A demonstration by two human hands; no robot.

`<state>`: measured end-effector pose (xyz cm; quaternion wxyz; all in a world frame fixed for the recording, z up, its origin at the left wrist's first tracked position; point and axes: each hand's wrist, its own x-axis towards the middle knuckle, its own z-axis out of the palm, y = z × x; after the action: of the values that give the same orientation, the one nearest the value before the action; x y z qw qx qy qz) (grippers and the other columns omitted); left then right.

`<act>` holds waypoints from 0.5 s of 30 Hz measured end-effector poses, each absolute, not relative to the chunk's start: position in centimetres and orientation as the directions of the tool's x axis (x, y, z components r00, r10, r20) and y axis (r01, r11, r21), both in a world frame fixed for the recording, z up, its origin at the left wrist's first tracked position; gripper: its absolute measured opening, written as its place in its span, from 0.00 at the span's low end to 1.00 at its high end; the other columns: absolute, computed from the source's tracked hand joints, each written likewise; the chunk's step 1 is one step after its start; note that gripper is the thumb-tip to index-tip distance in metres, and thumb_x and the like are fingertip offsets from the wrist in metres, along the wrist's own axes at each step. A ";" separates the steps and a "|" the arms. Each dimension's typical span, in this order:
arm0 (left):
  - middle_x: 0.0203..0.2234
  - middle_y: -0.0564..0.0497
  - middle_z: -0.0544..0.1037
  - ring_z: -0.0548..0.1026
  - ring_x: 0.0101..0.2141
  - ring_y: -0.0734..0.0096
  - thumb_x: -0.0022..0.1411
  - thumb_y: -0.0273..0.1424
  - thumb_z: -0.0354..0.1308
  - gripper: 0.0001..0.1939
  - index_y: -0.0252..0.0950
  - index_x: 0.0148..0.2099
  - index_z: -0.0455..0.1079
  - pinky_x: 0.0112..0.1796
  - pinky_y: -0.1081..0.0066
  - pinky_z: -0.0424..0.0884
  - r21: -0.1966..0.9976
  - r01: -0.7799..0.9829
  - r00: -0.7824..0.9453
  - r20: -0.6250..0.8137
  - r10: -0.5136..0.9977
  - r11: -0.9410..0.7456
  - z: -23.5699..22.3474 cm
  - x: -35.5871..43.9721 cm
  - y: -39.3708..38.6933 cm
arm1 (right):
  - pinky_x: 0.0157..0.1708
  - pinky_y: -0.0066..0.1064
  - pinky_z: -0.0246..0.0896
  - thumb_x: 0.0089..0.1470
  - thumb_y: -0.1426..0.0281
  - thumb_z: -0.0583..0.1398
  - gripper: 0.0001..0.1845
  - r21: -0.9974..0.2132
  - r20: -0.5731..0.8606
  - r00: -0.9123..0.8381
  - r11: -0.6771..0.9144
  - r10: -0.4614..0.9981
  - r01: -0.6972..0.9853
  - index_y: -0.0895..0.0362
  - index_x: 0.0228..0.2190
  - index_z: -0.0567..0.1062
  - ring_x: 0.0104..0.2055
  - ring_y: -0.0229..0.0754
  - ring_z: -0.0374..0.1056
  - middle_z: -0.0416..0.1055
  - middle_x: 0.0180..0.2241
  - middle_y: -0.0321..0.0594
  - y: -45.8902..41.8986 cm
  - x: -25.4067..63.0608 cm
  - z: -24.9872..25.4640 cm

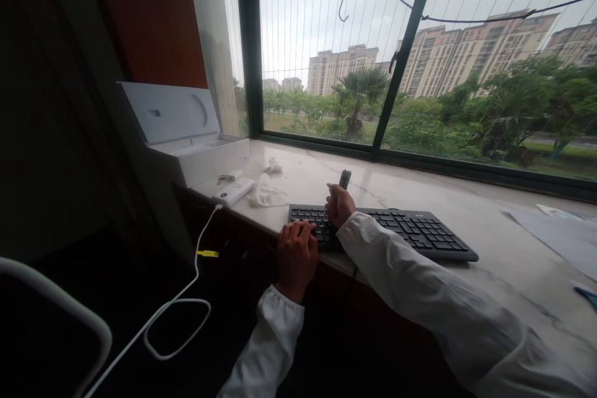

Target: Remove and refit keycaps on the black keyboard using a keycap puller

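A black keyboard (420,236) lies along the front of the marble-patterned sill. At its left end, my left hand (297,250) grips the near corner, fingers curled over the keys and the thumb hidden. Above the keys, my right hand (340,205) is closed around a short dark brush (345,179), whose ragged end points up and away from me. Most of the brush is hidden inside the fist. Both forearms wear loose white sleeves.
An open white box (209,158) stands at the sill's left end. Near it are a white power bank (233,191) with a white cable (198,249), keys (227,178) and crumpled clear plastic (269,191). Papers (555,233) lie right. A window (321,99) rises behind.
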<state>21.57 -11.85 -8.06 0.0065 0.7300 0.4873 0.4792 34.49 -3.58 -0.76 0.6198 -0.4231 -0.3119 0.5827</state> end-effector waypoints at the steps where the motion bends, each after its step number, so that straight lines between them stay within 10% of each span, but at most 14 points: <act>1: 0.44 0.50 0.76 0.69 0.48 0.60 0.63 0.21 0.50 0.14 0.39 0.46 0.72 0.52 0.57 0.66 0.476 0.706 0.066 0.693 0.718 -0.525 -8.1 21.6 -11.9 | 0.08 0.24 0.28 0.55 0.66 0.55 0.23 -0.891 -0.104 0.129 -0.035 0.986 -0.452 0.52 0.18 0.46 0.09 0.29 0.34 0.41 0.07 0.23 -3.6 34.4 -0.7; 15: 0.45 0.49 0.76 0.69 0.48 0.60 0.62 0.21 0.51 0.14 0.39 0.47 0.72 0.52 0.57 0.66 0.478 0.708 0.064 0.690 0.721 -0.520 -8.1 21.5 -11.8 | 0.06 0.25 0.32 0.51 0.69 0.59 0.20 -0.959 -0.018 0.234 0.049 0.972 -0.279 0.52 0.17 0.52 0.08 0.29 0.39 0.45 0.08 0.23 -4.4 33.7 -0.1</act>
<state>21.54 -11.80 -8.05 0.0071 0.7293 0.4900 0.4776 33.72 -4.39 -0.09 0.6257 -0.4746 -0.3651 0.5000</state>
